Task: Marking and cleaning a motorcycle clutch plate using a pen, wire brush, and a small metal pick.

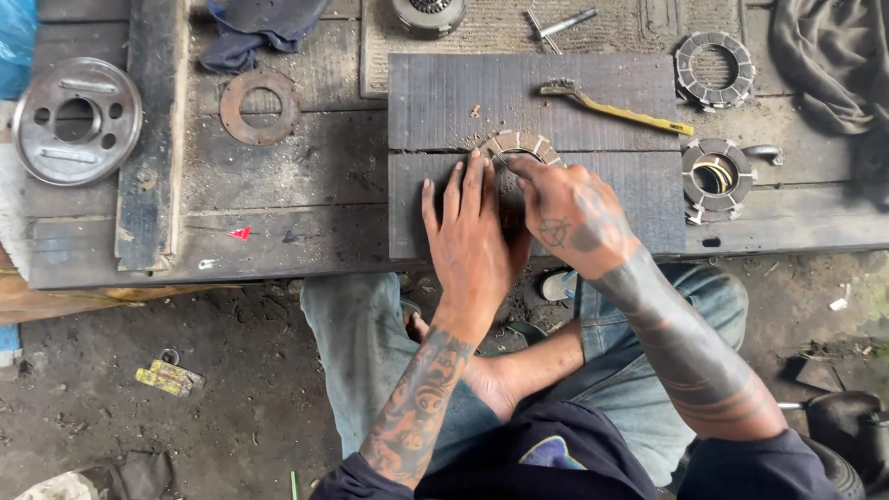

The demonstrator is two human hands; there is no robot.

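My left hand [472, 236] lies flat, fingers spread, on friction disc [519, 148] at dark board's [435, 102] middle; right hand [574, 213] fingertips pinch disc's rim.

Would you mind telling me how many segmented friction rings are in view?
3: one under both hands on the dark board, one at the bench's upper right, and a stack below it. The stack may hide more.

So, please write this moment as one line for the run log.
left hand: flat on friction ring | right hand: fingertips on ring | support: dark board
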